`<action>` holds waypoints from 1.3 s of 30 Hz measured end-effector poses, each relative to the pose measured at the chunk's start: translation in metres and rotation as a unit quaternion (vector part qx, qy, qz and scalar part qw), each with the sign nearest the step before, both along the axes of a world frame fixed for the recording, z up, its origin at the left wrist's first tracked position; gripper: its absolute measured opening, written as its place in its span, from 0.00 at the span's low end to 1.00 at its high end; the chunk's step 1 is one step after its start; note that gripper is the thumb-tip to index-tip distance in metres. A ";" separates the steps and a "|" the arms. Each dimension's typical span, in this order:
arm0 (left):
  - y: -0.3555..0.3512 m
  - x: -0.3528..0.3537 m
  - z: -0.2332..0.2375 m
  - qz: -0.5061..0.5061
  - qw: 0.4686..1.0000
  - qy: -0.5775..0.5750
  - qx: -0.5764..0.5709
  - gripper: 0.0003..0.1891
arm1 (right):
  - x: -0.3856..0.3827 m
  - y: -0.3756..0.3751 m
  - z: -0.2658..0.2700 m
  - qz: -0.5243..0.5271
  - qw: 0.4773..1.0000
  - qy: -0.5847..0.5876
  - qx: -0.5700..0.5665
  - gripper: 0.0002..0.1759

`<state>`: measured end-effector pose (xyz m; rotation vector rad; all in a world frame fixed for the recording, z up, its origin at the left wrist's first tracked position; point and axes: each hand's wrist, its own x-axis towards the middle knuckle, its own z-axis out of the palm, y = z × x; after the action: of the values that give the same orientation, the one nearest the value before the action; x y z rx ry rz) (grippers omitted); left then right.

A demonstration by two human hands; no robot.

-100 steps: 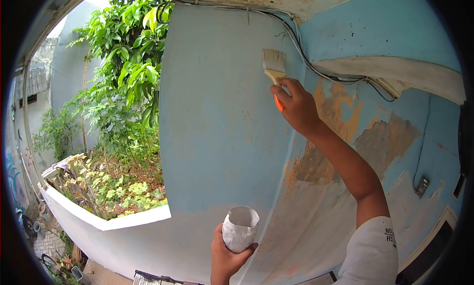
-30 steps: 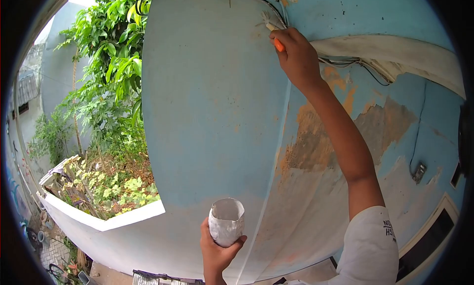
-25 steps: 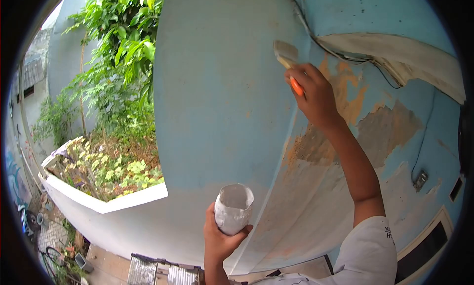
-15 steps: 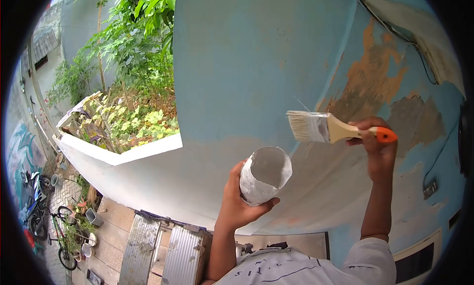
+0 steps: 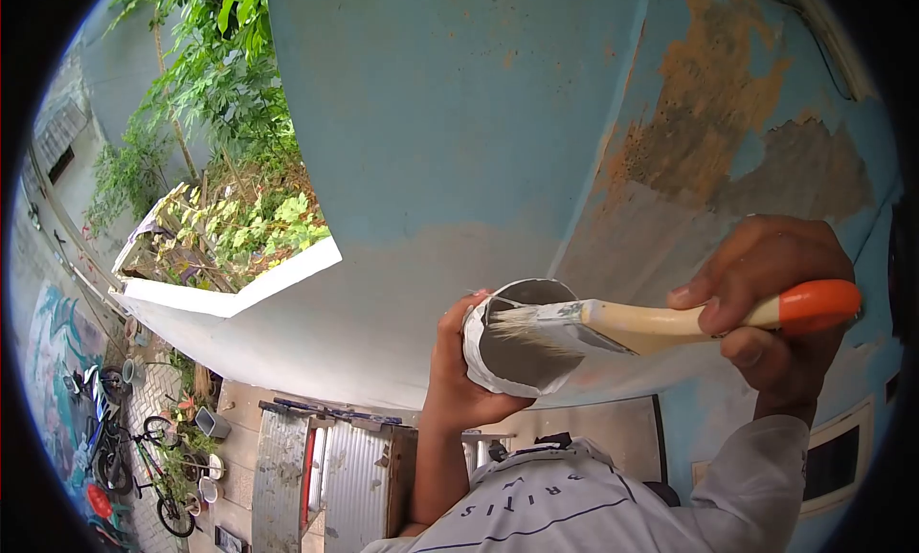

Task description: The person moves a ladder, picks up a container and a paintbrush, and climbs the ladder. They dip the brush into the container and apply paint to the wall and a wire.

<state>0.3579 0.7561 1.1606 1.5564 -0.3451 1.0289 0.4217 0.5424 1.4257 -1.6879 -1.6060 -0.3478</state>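
Note:
My left hand (image 5: 459, 371) is wrapped round a white, paint-smeared cup (image 5: 479, 360) with its open mouth facing up. In my right hand (image 5: 780, 285) is a wide paintbrush (image 5: 670, 325) with a cream handle and an orange end, held near that end. The brush lies roughly level, its pale bristles (image 5: 522, 325) over the mouth of the cup, against or near its far left rim. Whether they touch the inside cannot be told. Ahead stands a wall (image 5: 431, 122), blue above and whitish below.
Brown and grey bare patches (image 5: 699, 122) mark the wall at right. A white ledge (image 5: 230, 302) edges plants (image 5: 258, 227) at left. Below stand a corrugated metal structure (image 5: 354, 476), pots (image 5: 211, 424) and bicycles (image 5: 158, 467). A framed opening (image 5: 866, 428) is at lower right.
My right hand has brought the brush down and left, from beside the wall to the cup's mouth. The cup has shifted slightly, and the view has tilted.

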 end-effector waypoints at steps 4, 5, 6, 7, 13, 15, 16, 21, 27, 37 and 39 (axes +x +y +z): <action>-0.008 0.002 -0.001 -0.030 0.997 -0.027 -0.059 0.61 | 0.000 0.023 0.008 0.065 0.992 -0.043 -0.099 0.11; -0.008 0.001 0.000 -0.033 0.997 -0.024 -0.058 0.61 | 0.005 0.028 0.000 0.085 0.993 -0.017 -0.080 0.10; -0.008 0.001 0.003 -0.039 0.997 -0.024 -0.056 0.61 | 0.004 0.031 0.001 0.082 0.993 -0.014 -0.080 0.10; -0.008 0.000 0.004 -0.044 0.997 -0.024 -0.054 0.61 | 0.003 0.036 0.003 0.081 0.991 -0.025 -0.101 0.09; -0.012 -0.004 0.007 -0.047 0.995 -0.024 -0.082 0.61 | 0.011 0.052 -0.002 0.113 0.980 -0.050 -0.158 0.07; -0.012 -0.005 0.008 -0.047 0.995 -0.032 -0.076 0.61 | 0.013 0.055 -0.002 0.125 0.978 -0.042 -0.159 0.06; -0.012 -0.005 0.009 -0.042 0.996 -0.029 -0.078 0.60 | 0.014 0.056 -0.002 0.126 0.977 -0.042 -0.164 0.06; -0.012 -0.004 0.007 -0.040 0.995 -0.016 -0.092 0.60 | 0.019 0.059 -0.003 0.124 0.974 -0.047 -0.186 0.06; -0.011 -0.002 0.008 -0.035 0.996 -0.026 -0.083 0.59 | 0.022 0.059 -0.004 0.115 0.973 -0.055 -0.195 0.06; -0.006 -0.002 0.008 0.000 0.999 -0.018 -0.049 0.60 | 0.017 0.055 -0.001 0.093 0.981 0.025 -0.166 0.07; -0.005 -0.001 0.008 0.009 0.999 -0.016 -0.044 0.60 | 0.018 0.051 -0.003 0.084 0.984 0.061 -0.145 0.07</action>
<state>0.3568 0.7515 1.1684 1.4674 -0.3032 1.0708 0.4398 0.5933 1.4231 -1.7314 -1.7560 0.0786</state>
